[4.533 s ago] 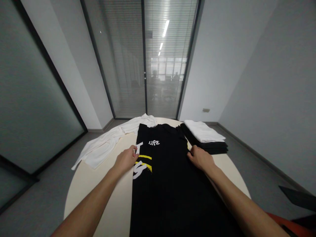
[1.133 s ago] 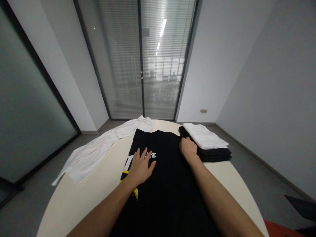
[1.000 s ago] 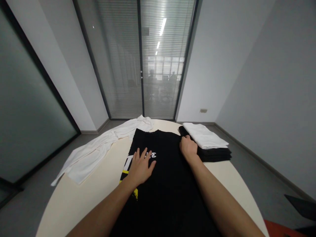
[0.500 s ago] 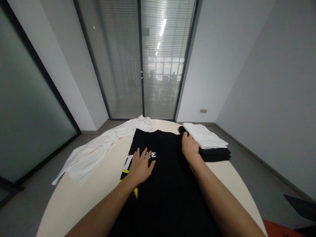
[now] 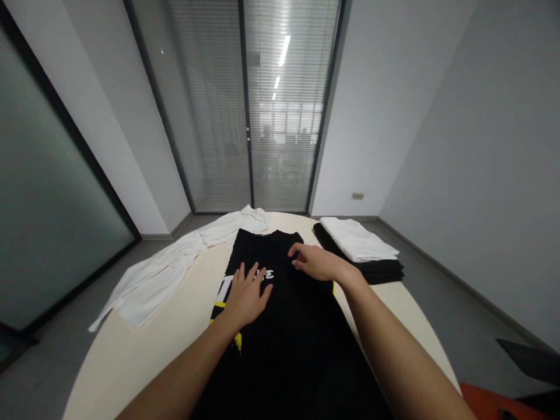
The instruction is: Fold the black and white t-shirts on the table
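Note:
A black T-shirt [image 5: 289, 350] with white and yellow print lies lengthwise on the table. My left hand [image 5: 250, 294] rests flat on its upper left part, fingers spread, partly covering the small white lettering. My right hand [image 5: 317, 261] is over the shirt's upper right part, with thumb and fingers curled round black cloth at the folded-in side. Dark fabric makes the exact grip hard to see. A strip of yellow print shows at the shirt's right edge, just below the right hand.
The pale round table [image 5: 144, 361] carries a spread white long-sleeved garment [image 5: 166, 268] on the left. At the back right, a folded white garment [image 5: 356, 238] sits on a stack of folded black clothes [image 5: 380, 271]. An orange-red object [image 5: 485, 402] stands beyond the right table edge.
My right hand has moved left, bringing the shirt's right side inward over its middle. The shirt's top is now narrower. My left hand has stayed flat in place.

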Demonstrator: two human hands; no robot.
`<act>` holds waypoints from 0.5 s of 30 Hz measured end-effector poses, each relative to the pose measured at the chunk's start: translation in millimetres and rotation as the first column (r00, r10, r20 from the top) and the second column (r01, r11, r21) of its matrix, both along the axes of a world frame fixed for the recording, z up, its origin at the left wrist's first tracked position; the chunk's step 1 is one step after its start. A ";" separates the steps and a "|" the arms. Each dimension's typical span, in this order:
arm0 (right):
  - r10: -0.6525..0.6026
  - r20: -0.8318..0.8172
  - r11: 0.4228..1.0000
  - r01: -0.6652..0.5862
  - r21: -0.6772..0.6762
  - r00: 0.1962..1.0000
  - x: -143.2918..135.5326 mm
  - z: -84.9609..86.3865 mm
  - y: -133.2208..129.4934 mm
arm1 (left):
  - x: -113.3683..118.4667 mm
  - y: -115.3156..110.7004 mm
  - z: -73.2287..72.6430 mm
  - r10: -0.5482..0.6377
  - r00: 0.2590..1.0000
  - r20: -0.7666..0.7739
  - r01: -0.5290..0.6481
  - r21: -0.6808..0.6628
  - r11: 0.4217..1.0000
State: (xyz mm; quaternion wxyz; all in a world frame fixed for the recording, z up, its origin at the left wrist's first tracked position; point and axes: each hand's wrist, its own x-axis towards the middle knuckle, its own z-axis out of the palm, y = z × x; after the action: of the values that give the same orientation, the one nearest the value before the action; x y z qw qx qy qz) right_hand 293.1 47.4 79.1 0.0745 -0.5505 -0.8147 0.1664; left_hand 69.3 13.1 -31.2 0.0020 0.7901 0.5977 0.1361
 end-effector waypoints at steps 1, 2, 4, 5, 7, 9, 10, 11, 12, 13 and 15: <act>-0.071 0.035 0.997 0.069 0.039 0.997 3.9 -2.8 3.2 | 0.0 0.2 -0.4 0.001 1.000 0.001 -0.001 -0.002 1.000; -0.161 0.070 0.984 0.154 0.093 0.984 8.1 -6.0 7.1 | -0.1 0.5 -0.8 0.002 1.000 0.002 -0.002 -0.004 1.000; -0.309 0.103 0.943 0.290 0.164 0.945 16.0 -14.2 16.0 | -0.3 0.8 -1.5 0.002 1.000 0.004 -0.002 -0.008 1.000; -0.345 0.102 0.931 0.326 0.162 0.933 18.9 -19.3 20.5 | -0.4 0.9 -1.6 0.001 1.000 0.003 -0.001 -0.008 1.000; -0.367 0.086 0.926 0.356 0.123 0.926 21.8 -31.4 28.7 | -0.5 0.7 -1.5 -0.002 1.000 0.002 0.002 -0.003 1.000; -0.372 0.073 0.926 0.364 0.098 0.925 21.7 -44.6 35.2 | -0.3 0.1 -0.7 -0.003 1.000 0.003 0.003 0.002 1.000; -0.370 0.067 0.927 0.363 0.095 0.927 21.2 -51.0 37.7 | -0.2 -0.3 -0.1 -0.004 1.000 0.004 0.004 0.002 1.000; -0.366 0.059 0.928 0.359 0.096 0.929 20.7 -57.0 39.9 | 0.0 -0.7 0.5 -0.005 1.000 0.006 0.005 -0.001 1.000; -0.358 0.048 0.931 0.352 0.097 0.933 20.6 -62.4 41.8 | 0.2 -1.0 1.1 -0.005 1.000 0.006 0.005 -0.006 1.000; -0.346 0.034 0.935 0.341 0.098 0.938 20.8 -67.0 43.5 | 0.4 -1.2 1.7 -0.005 1.000 0.007 0.005 -0.010 1.000; -0.319 0.005 0.943 0.316 0.099 0.948 22.2 -74.1 46.9 | 0.8 -1.3 2.4 -0.007 1.000 0.005 0.007 -0.016 1.000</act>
State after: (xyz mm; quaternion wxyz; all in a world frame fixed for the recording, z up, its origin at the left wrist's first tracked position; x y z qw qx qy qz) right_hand 315.2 94.3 5.0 0.1183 -0.6720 -0.7232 0.1069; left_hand 70.1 11.7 -28.8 0.0103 0.7919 0.5959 0.1330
